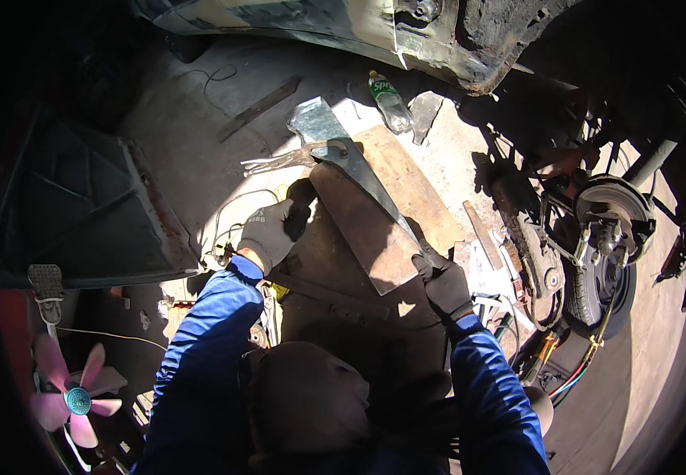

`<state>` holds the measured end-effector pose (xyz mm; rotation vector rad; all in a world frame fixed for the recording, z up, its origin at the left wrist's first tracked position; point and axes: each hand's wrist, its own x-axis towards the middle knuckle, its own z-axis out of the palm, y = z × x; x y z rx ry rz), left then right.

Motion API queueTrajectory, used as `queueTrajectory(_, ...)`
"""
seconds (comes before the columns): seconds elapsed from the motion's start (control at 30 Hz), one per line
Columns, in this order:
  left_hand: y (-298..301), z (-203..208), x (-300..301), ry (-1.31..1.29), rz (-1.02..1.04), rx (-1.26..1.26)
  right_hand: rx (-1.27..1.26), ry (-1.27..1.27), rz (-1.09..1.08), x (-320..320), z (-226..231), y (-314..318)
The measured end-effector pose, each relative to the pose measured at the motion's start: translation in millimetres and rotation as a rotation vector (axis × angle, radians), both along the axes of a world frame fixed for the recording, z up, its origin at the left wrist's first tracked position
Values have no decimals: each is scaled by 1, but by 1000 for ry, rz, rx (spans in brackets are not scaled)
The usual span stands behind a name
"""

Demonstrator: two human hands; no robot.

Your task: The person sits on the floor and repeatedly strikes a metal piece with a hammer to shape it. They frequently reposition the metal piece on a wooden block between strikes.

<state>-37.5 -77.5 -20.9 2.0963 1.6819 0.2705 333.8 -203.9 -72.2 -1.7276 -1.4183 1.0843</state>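
Observation:
A flat, rust-brown metal sheet (363, 226) lies at a slant in front of me, partly over a longer grey metal strip (315, 120). Locking pliers (283, 161) sit across the upper end of both pieces. My right hand (444, 289), in a dark glove, is closed on the lower right edge of the sheet. Beside the sheet's upper left edge, my left hand (272, 228) is curled closed in a grey glove with dark fingers. Shadow hides whatever its fingers hold. A tan board (410, 178) lies beneath the metal.
A green-labelled plastic bottle (390, 101) lies beyond the strip. To the right are a wheel (600, 293) and a brake drum (614, 202). A pink-bladed fan (78, 400) stands at lower left, below a large dark panel (81, 206). A worn vehicle body part (343, 24) overhangs the far side.

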Motion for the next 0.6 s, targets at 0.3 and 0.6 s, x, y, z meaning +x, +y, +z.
queueTrajectory(0.3,154,-3,-70,613,23,54,-23,-50,-9,2,-7,-1)
queueTrajectory(0.6,221,-53,-103,601,-223,-17,-66,50,-77,0,-14,-2)
